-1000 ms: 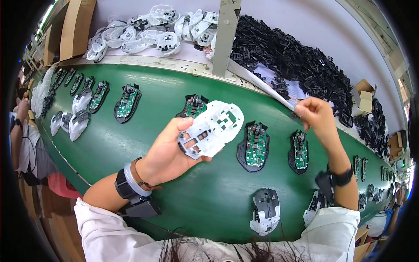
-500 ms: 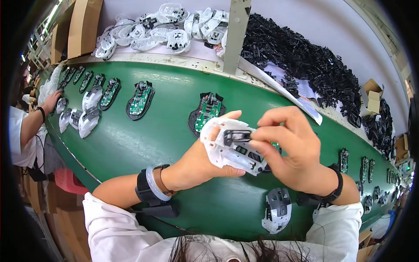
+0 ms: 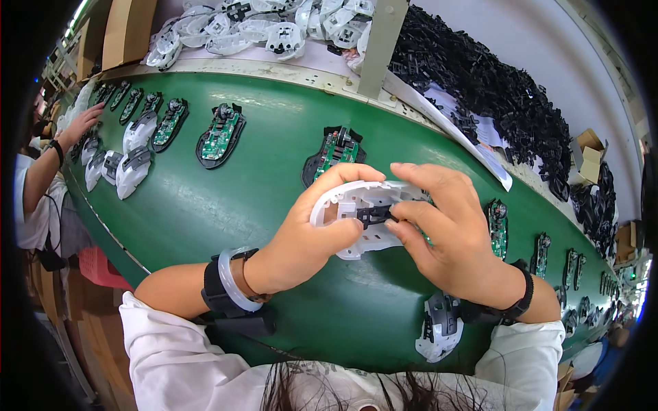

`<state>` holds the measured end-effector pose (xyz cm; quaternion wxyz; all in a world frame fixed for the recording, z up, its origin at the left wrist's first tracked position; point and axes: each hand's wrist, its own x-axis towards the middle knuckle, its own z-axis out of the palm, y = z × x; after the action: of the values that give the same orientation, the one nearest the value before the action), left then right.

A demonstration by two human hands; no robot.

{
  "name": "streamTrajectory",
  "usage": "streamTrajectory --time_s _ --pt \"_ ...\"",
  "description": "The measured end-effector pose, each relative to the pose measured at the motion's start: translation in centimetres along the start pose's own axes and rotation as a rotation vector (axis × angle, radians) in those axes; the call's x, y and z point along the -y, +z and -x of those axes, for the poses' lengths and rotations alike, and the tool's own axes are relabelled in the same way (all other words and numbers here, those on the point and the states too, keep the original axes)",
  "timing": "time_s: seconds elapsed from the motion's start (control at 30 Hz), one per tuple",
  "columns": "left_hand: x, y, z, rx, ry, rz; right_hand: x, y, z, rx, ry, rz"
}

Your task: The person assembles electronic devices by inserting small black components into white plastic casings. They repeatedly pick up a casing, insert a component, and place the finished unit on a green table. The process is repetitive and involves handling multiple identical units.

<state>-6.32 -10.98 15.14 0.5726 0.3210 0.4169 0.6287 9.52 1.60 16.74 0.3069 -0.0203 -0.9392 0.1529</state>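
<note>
My left hand (image 3: pixel 308 236) grips a white plastic mouse shell (image 3: pixel 360 212) from its left side, holding it over the green conveyor belt (image 3: pixel 205 212). My right hand (image 3: pixel 449 236) covers the shell's right side, and its fingertips pinch a small black plastic part (image 3: pixel 373 216) against the shell's middle. A mouse base with a green circuit board (image 3: pixel 334 152) lies on the belt just beyond my hands. An assembled white and grey mouse (image 3: pixel 442 329) rests on the belt below my right wrist.
More mouse bases with green boards (image 3: pixel 219 135) run along the belt on both sides. White shells (image 3: pixel 260 27) and a heap of black parts (image 3: pixel 493 89) fill the shelf behind. Another person's hand (image 3: pixel 79 127) reaches onto the belt at far left.
My right hand came back from the shelf on the right with a black part and closed on the white shell. Both hands now hold the shell lower and nearer my body.
</note>
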Motion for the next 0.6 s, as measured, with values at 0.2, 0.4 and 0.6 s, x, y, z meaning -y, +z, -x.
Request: streamTrajectory --time_s 0.2,0.4,0.6 --pt "0.0 0.1 0.3 -0.051 0.089 -0.160 0.4 0.4 -0.2 0.000 -0.023 0.034" --pt "0.2 0.0 0.2 -0.022 0.097 -0.181 0.8 0.6 -0.5 0.037 0.013 0.049" --pt "0.3 -0.3 0.1 -0.019 0.113 -0.290 1.1 0.6 -0.5 0.096 0.023 0.129"
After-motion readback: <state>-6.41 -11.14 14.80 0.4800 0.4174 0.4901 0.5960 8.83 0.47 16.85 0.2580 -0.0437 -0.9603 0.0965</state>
